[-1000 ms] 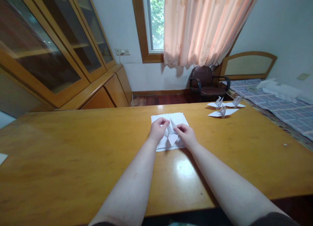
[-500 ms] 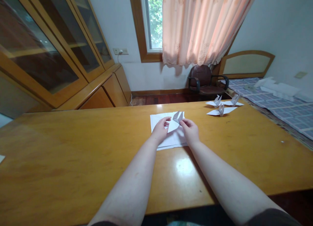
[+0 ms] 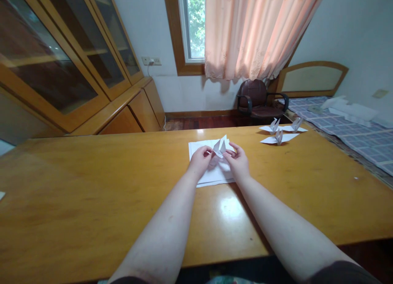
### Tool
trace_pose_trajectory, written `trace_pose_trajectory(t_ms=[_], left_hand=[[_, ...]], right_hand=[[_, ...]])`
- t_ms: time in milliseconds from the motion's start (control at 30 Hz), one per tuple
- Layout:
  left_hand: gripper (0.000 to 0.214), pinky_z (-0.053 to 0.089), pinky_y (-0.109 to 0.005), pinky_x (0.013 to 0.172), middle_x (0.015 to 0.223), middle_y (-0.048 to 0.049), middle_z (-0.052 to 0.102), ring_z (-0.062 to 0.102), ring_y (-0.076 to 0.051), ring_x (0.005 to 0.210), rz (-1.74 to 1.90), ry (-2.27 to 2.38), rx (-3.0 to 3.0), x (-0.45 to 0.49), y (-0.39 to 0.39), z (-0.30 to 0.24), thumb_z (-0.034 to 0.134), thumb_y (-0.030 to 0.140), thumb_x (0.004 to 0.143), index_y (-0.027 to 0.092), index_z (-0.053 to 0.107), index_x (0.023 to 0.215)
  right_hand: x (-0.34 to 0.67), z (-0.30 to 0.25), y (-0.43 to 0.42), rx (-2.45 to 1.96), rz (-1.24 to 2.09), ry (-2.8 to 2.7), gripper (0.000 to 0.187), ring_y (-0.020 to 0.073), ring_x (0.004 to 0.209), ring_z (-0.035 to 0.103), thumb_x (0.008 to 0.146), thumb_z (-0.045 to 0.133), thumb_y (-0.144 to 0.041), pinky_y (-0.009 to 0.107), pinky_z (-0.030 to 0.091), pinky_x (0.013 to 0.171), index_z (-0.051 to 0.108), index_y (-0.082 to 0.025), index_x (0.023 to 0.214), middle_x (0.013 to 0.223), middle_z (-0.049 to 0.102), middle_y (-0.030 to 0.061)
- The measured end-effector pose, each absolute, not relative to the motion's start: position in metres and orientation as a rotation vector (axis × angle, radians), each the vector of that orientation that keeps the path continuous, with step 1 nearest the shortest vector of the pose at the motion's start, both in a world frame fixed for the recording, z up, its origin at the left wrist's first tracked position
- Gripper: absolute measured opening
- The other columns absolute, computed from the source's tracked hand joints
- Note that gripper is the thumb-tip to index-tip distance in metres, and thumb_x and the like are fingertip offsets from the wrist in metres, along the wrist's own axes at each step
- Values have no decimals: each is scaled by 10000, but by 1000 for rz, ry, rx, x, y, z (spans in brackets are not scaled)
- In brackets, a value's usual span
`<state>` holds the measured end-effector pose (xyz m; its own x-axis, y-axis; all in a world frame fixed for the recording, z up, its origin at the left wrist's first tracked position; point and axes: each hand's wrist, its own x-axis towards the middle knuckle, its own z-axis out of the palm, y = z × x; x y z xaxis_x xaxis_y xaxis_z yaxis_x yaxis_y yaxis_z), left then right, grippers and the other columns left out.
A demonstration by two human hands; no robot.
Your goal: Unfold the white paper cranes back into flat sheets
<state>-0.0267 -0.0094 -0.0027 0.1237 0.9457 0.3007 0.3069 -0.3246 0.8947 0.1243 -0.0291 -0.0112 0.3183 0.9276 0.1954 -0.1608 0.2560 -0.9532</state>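
Item, as I log it: 1 part-folded paper figure [image 3: 220, 146], held just above the stack of white sheets [image 3: 211, 178], pinched between left hand [image 3: 201, 161] and right hand [image 3: 238, 163]. Done: 3 paper cranes [image 3: 278, 138], far right on the table [image 3: 92, 185]. I judge figure 4 unfinished, with sheets left.

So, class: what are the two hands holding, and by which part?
A folded paper figure, pinched at its two lower ends, one by the left hand, one by the right hand.

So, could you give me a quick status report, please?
Left hand, right hand: both pinching folded paper piece over paper stack. Paper cranes off to right, apart.
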Motion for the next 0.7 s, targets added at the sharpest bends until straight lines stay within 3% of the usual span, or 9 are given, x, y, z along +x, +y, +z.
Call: trace_pose_trajectory(t_ms=[67,200,367,533,700], left_hand=[[133,438,-243,660,771,-9,625,565,-124,683,1215,1221,1735,-27,-9,-3,577,307,784,182,604,747],[166,428,-244,654,758,-9,627,563,-129,688,1207,1243,1727,-28,-10,-2,568,335,790,179,606,748],[181,410,-237,638,668,19,576,537,-119,654,1220,1298,1727,-28,-11,1,556,330,788,179,552,688],[148,404,-228,624,655,42,545,518,-106,634,1219,1252,1718,-26,-13,1,601,295,741,185,515,691],[165,395,-228,604,632,46,530,498,-105,615,1173,1250,1740,-25,-16,4,623,305,731,184,519,692]], right_hand=[[124,-11,-28,-1003,1013,-897,505,221,952,630,592,766,-308,402,508,854,594,-209,1056,1130,620,95],[123,-8,-32,-918,1126,-962,378,210,903,639,627,753,-318,396,499,860,629,-202,965,956,681,68],[119,-5,-37,-951,1111,-1117,353,201,842,650,596,779,-338,380,506,821,656,-210,901,939,694,58],[119,-6,-38,-1047,1038,-1149,323,182,707,636,651,724,-423,348,512,701,660,-186,861,821,691,55],[120,-4,-40,-1083,996,-1228,318,189,729,625,663,707,-440,328,505,678,675,-190,857,839,694,58]])
